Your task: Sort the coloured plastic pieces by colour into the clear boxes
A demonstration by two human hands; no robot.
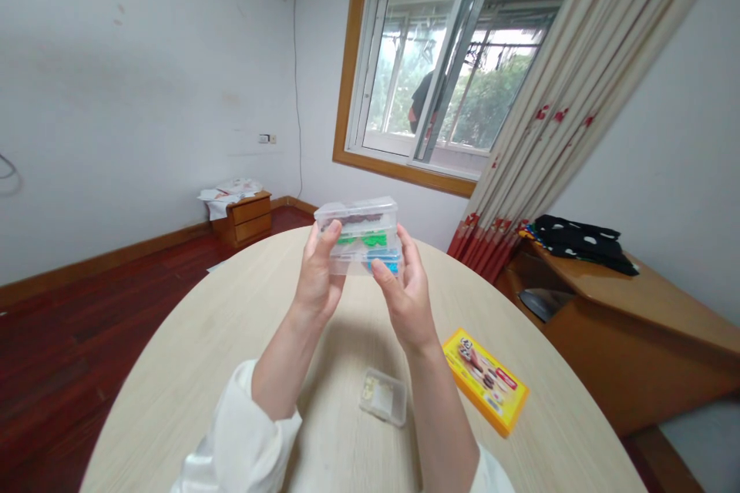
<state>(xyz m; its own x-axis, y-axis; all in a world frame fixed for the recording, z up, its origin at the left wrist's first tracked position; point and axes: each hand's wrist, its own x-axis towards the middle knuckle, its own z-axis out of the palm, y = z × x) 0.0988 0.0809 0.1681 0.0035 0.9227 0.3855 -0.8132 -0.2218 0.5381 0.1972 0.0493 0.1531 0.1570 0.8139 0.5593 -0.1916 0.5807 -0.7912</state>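
Note:
Both of my hands hold a stack of clear plastic boxes (359, 209) above the far part of the round table. Green pieces (375, 239) show through the middle of the stack, and blue pieces (384, 259) sit lower at its right. Dark contents show faintly in the top box. My left hand (320, 269) grips the stack's left side, its thumb on the front. On the right side, my right hand (406, 289) has its thumb near the blue pieces. A small clear box (384, 397) with pale pieces inside lies on the table between my forearms.
A yellow box (486, 380) with printed pictures lies on the round table (190, 370), right of my right forearm. Beyond the table stand a wooden cabinet (250, 220) with papers on it and a wooden desk (659, 300) bearing black cloth (583, 243). A person (425, 102) shows through the window.

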